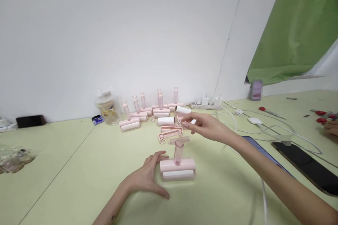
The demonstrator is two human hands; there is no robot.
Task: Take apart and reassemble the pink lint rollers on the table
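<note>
A pink lint roller [177,168] with a white roll lies at the front, its clear pink handle [179,153] upright and without a heart loop on top. My left hand [144,175] is open around the roller's left end, thumb and fingers spread. Farther back, my right hand [203,126] reaches over loose parts, its fingertips pinched near small pink pieces; whatever is in them is too small to make out. Below those fingertips lie pink open casings [170,135], a heart-shaped loop [162,141] and a clear pink strip [179,140]. White paper rolls [166,121] lie close by.
Several lint rollers with heart-topped handles [130,125] stand along the wall. Left of them are a bagged cup [107,107] and blue wrapper [97,120]. A power strip [206,106], white cables, phones [303,165] and red-handled tools [271,111] occupy the right; another person's hand [331,127] shows there.
</note>
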